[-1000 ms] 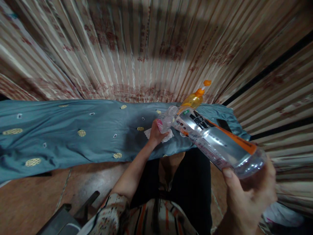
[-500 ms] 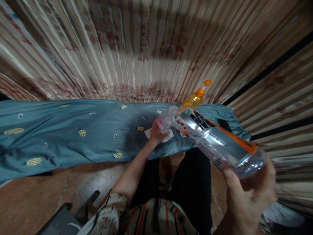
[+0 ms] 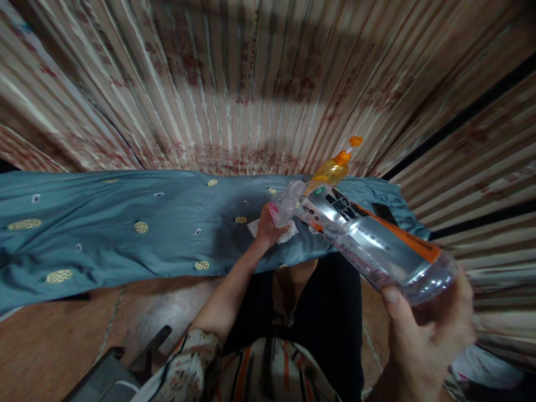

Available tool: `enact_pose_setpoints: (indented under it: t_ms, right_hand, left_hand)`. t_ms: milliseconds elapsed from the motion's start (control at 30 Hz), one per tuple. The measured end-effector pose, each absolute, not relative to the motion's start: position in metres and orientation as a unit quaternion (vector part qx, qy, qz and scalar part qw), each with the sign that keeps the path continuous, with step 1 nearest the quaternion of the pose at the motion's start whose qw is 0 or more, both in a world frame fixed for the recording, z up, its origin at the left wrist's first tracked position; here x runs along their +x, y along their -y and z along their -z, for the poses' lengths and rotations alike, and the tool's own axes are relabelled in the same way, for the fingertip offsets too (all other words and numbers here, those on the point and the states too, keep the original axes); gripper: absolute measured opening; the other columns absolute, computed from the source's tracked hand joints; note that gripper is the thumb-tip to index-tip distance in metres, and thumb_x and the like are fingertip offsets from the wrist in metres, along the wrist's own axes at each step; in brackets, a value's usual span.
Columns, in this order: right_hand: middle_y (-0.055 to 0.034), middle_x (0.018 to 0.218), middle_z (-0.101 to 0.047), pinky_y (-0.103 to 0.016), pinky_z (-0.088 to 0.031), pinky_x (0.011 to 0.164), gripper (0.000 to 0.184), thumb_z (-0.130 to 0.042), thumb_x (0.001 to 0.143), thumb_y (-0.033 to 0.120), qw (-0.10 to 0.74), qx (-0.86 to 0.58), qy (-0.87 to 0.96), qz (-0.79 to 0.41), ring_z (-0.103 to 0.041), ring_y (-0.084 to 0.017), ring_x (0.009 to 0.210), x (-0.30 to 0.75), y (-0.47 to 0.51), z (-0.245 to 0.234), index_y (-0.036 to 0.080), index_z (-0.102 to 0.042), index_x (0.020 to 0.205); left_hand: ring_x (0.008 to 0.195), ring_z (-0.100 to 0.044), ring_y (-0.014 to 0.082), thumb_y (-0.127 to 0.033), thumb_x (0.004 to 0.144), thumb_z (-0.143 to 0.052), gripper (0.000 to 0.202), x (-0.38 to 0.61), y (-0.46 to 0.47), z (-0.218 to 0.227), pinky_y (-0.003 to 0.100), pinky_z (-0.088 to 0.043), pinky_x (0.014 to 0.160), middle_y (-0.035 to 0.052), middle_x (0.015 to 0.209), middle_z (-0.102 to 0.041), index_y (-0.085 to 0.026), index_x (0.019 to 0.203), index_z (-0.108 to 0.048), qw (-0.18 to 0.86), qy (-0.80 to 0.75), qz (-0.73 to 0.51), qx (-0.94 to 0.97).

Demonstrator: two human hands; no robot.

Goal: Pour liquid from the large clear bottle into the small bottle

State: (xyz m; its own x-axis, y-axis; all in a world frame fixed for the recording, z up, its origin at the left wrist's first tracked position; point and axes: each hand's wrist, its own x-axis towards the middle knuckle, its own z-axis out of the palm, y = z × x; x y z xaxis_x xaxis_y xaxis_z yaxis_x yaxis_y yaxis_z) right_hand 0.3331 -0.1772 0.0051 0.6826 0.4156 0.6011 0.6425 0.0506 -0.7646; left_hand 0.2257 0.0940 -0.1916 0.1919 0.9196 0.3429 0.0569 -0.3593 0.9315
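Observation:
My right hand (image 3: 435,324) grips the base of a large clear plastic drink bottle (image 3: 377,245) with a silver, black and orange label. The bottle is tilted, its top end pointing left and away from me. At that end, my left hand (image 3: 268,228) is closed around a clear plastic piece (image 3: 288,204) with a pink patch; whether it is a separate small container or part of the bottle I cannot tell. Under my left hand lies a white lacy cloth or tissue (image 3: 253,226). Behind the bottle stands a yellow pump bottle (image 3: 333,170) with an orange top, partly hidden.
A blue-grey cloth with yellow pineapple prints covers the narrow table (image 3: 113,223). A dark phone (image 3: 384,213) lies at its right end. Pleated curtains (image 3: 234,84) hang behind and to the right. A grey chair (image 3: 109,374) stands at lower left on the tiled floor.

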Motion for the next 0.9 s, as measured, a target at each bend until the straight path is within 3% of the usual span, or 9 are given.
enact_pose_setpoints:
  t_ms: [267,500,667,900]
  right_hand:
    - [-0.0175,0.143,-0.072,-0.06,-0.055,0.118,0.101,-0.103,0.069,0.053,0.611,-0.697,0.364,0.093,-0.065,-0.041,0.14,0.3312,0.1773,-0.0085,0.014,-0.065,0.154]
    - [-0.0162,0.14,-0.073,-0.057,-0.056,0.116,0.101,-0.104,0.068,0.051,0.619,-0.69,0.365,0.087,-0.068,-0.039,0.134,0.3321,0.1757,-0.0085,0.014,-0.065,0.154]
    - [-0.0179,0.144,-0.072,-0.059,-0.051,0.122,0.105,-0.103,0.07,0.051,0.617,-0.689,0.369,0.087,-0.068,-0.039,0.137,0.3317,0.1764,-0.0072,0.012,-0.062,0.158]
    - [-0.0188,0.151,-0.069,-0.061,-0.053,0.12,0.103,-0.102,0.073,0.053,0.609,-0.695,0.373,0.077,-0.063,-0.042,0.145,0.3312,0.1777,-0.0086,0.014,-0.06,0.158]
  left_hand:
    - [0.128,-0.069,0.0401,-0.028,0.058,-0.102,0.084,0.2247,-0.0948,0.1929,0.065,-0.055,0.118,0.0086,0.126,-0.066,-0.028,0.127,-0.055,0.417,-0.375,-0.511,0.652]
    - [0.125,-0.069,0.0377,-0.024,0.059,-0.102,0.08,0.2244,-0.0937,0.1902,0.061,-0.056,0.116,0.0068,0.125,-0.067,-0.028,0.124,-0.057,0.427,-0.37,-0.512,0.646]
    - [0.125,-0.07,0.0387,-0.024,0.057,-0.102,0.08,0.2239,-0.0931,0.1874,0.064,-0.056,0.116,0.0069,0.122,-0.067,-0.027,0.124,-0.058,0.431,-0.376,-0.511,0.642]
    - [0.123,-0.071,0.0391,-0.028,0.058,-0.103,0.077,0.2233,-0.0936,0.1861,0.064,-0.057,0.114,0.0066,0.121,-0.067,-0.027,0.12,-0.059,0.424,-0.376,-0.511,0.646]
